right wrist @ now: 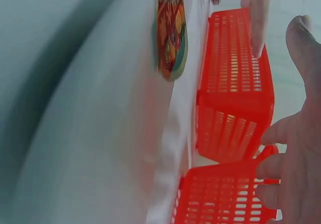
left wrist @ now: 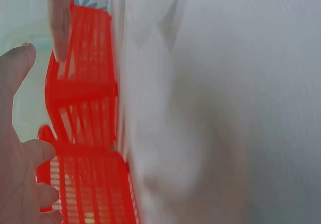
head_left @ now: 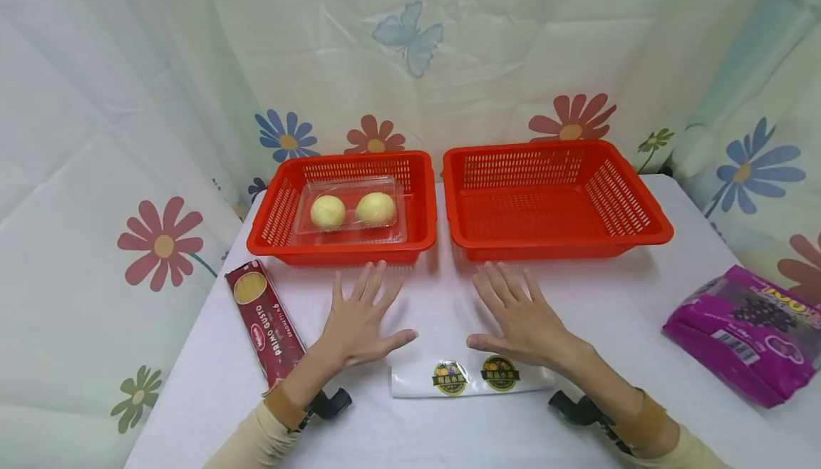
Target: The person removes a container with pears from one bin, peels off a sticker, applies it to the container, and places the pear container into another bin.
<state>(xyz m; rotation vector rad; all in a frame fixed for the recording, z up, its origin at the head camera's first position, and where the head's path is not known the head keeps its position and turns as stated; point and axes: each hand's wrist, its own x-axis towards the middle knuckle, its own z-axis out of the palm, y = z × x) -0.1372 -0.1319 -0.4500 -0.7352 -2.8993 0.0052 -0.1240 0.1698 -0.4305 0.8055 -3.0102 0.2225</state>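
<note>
Both hands hover over the white table with fingers spread, holding nothing. My left hand (head_left: 359,323) is in front of the left red basket (head_left: 346,249), and my right hand (head_left: 522,323) in front of the right red basket (head_left: 558,246). A clear plastic box (head_left: 351,234) with two pale yellow round items (head_left: 328,212) lies in the left basket. Between and below the hands is a flat white plastic piece (head_left: 410,380) with fruit labels, partly behind the right wrist. In the wrist views the fingers look straight or slightly bent, apart from the baskets.
A dark red spaghetti pack (head_left: 268,323) lies left of the left forearm, which covers its lower end. On the far right sits a purple bag (head_left: 747,333) with dark fruit pictured on it. A flowered curtain (head_left: 410,112) stands behind the baskets and at both sides.
</note>
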